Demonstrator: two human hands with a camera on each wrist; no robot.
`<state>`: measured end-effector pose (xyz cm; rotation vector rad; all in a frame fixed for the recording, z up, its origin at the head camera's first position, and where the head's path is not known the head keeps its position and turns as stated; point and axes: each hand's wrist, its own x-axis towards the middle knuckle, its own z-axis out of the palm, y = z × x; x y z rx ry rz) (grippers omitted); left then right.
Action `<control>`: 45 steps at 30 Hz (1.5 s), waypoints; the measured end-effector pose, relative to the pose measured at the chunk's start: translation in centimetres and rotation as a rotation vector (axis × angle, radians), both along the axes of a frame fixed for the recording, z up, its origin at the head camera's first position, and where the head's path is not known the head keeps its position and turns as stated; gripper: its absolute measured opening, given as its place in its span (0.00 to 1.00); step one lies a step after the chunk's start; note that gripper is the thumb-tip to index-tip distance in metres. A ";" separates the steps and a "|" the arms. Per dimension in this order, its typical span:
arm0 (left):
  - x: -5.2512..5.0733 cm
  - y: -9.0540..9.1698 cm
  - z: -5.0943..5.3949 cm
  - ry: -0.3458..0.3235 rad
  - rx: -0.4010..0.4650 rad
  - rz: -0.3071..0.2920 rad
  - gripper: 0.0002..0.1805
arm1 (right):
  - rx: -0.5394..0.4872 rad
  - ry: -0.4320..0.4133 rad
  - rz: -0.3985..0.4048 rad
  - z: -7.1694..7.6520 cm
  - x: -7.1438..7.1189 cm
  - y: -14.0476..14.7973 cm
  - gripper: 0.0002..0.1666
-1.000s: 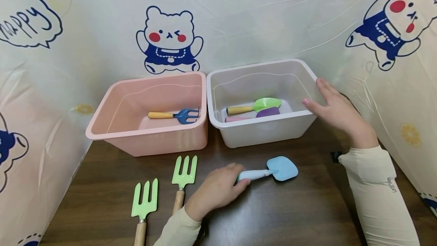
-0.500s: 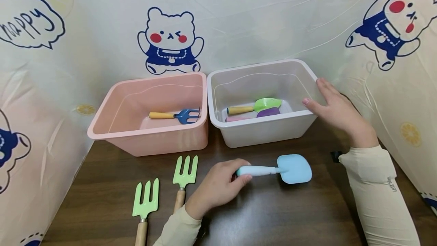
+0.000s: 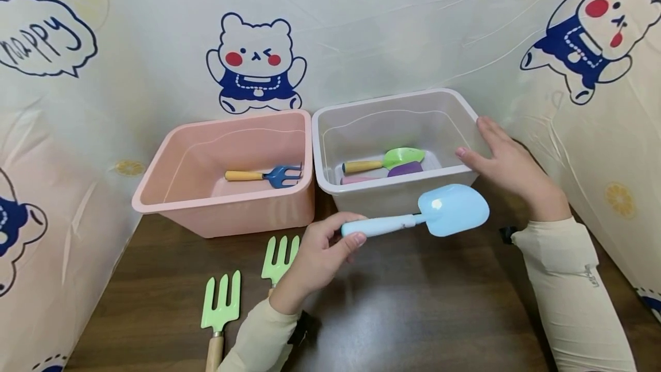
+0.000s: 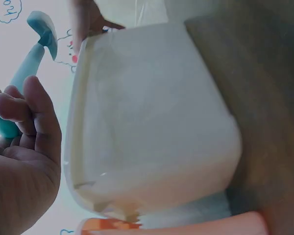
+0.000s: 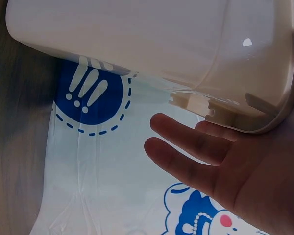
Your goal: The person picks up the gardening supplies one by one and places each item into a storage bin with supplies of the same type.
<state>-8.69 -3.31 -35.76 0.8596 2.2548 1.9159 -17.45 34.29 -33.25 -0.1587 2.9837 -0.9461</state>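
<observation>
My left hand grips the white-and-blue handle of a light blue toy trowel, lifted off the table in front of the grey bin. In the left wrist view the fingers of my left hand curl round the handle. Against the right rim of the grey bin rests my right hand, thumb over the edge and fingers straight along the outside. Inside that bin lie a green trowel with a yellow handle and a purple-bladed tool with a pink handle, partly hidden by the front wall.
A pink bin stands directly left of the grey one, with a blue hand fork in it. Two green hand forks with wooden handles lie on the dark wooden table, near my left forearm. A printed cloth hangs behind.
My left hand has raised the light blue trowel from the tabletop, up toward the front of the grey bin. My right hand stays at the bin's rim.
</observation>
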 end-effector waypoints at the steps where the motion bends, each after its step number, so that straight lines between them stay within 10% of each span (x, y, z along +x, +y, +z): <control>1: -0.2 0.0 0.3 0.004 0.003 0.004 0.09 | 0.000 -0.003 -0.001 0.0 0.0 0.0 0.57; 21: -6.7 0.8 7.6 0.023 0.082 -0.003 0.13 | -0.008 0.011 0.014 -0.1 -0.1 0.1 0.56; 45: -14.6 4.6 13.0 -0.024 0.118 0.011 0.10 | -0.010 -0.028 -0.013 0.0 0.0 0.1 0.58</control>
